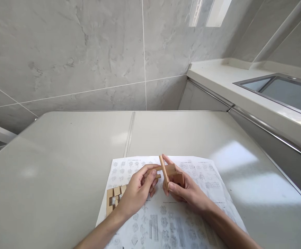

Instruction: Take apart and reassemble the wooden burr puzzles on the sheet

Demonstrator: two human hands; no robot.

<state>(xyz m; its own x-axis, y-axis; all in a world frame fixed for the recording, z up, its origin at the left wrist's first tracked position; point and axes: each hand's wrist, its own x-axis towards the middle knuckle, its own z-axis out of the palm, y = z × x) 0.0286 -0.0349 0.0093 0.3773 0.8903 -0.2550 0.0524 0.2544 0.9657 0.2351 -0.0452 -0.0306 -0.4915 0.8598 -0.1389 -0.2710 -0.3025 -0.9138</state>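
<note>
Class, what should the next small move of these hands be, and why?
Probably ease the wooden piece in the left hand toward the blocks in the right hand: its upper prong appears to reach the stick there, its lower prong ends short.

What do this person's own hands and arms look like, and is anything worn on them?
The ungloved left hand and ungloved right hand are ordinary human hands. The slender left forearm and slender right forearm are bare where visible: no sleeves, watch, bracelet, cables or markings show. I see no rings, though some fingers are partly hidden.
</note>
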